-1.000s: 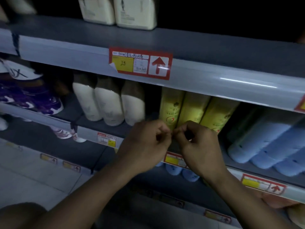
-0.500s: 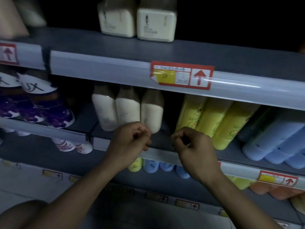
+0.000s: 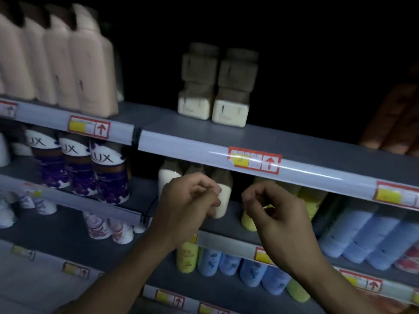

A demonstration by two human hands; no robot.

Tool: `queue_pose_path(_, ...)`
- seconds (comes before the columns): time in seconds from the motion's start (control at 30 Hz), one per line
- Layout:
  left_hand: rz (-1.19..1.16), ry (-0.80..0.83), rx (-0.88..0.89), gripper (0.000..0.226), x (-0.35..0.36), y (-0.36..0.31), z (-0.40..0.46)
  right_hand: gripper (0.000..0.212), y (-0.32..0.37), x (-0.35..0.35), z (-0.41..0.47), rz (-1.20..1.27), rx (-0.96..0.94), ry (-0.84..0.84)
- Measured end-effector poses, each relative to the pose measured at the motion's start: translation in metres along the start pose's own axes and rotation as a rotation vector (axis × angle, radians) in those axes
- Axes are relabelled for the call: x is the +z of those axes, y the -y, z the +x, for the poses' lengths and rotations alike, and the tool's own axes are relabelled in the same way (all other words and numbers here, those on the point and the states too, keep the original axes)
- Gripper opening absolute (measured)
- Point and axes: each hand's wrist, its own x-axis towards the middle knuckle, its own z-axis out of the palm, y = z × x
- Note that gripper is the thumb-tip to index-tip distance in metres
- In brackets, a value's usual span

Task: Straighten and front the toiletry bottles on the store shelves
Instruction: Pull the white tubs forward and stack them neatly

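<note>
Hands — my left hand (image 3: 190, 200) and right hand (image 3: 269, 207) — hover curled and holding nothing before the white bottles (image 3: 223, 196) and yellow bottles (image 3: 249, 219) on the middle shelf (image 3: 229, 217) — next, grip one and square it forward.

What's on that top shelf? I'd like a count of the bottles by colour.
Pink bottles: 4 in the front row
Cream bottles with brown tops: 2
Brown bottles at the far right: too dark to count
Total: 6 that can be counted
</note>
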Motion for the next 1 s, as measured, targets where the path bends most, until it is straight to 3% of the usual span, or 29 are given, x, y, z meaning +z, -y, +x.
queue_pose_path(0.17, 0.042, -0.04, 0.172, 0.009, -0.02, -0.048, 0.02, 0.011, 0.031, -0.014, 0.029, -0.002, -0.072, -0.1)
queue_pose_path(0.3, 0.13, -0.115, 0.262, 0.009, -0.042, -0.066, 0.064, 0.025, 0.042, -0.019, 0.066, -0.032, -0.094, -0.189)
queue_pose_path(0.53, 0.4, -0.175, 0.11, 0.077, -0.085, -0.056, 0.176, 0.093, 0.011, -0.017, 0.167, -0.177, 0.143, -0.148)
queue_pose_path(0.6, 0.445, -0.147, 0.052, 0.094, -0.093, -0.052, 0.202, 0.099, 0.003, -0.01, 0.191, -0.188, 0.202, -0.125)
queue_pose_path(0.67, 0.487, -0.121, 0.011, 0.104, -0.094, -0.05, 0.224, 0.086, -0.004, 0.0, 0.212, -0.196, 0.245, -0.12)
queue_pose_path(0.73, 0.52, -0.103, -0.034, 0.096, -0.09, -0.05, 0.245, 0.081, -0.012, 0.011, 0.232, -0.201, 0.292, -0.113)
queue_pose_path(0.83, 0.551, -0.07, -0.102, 0.059, -0.079, -0.052, 0.267, 0.072, -0.024, 0.022, 0.263, -0.165, 0.306, -0.083)
queue_pose_path(0.9, 0.503, -0.036, -0.135, 0.055, -0.074, -0.049, 0.277, 0.056, -0.025, 0.027, 0.275, -0.165, 0.32, -0.073)
queue_pose_path(1.0, 0.435, -0.038, -0.14, 0.051, -0.07, -0.039, 0.284, 0.055, -0.032, 0.036, 0.283, -0.186, 0.279, -0.084)
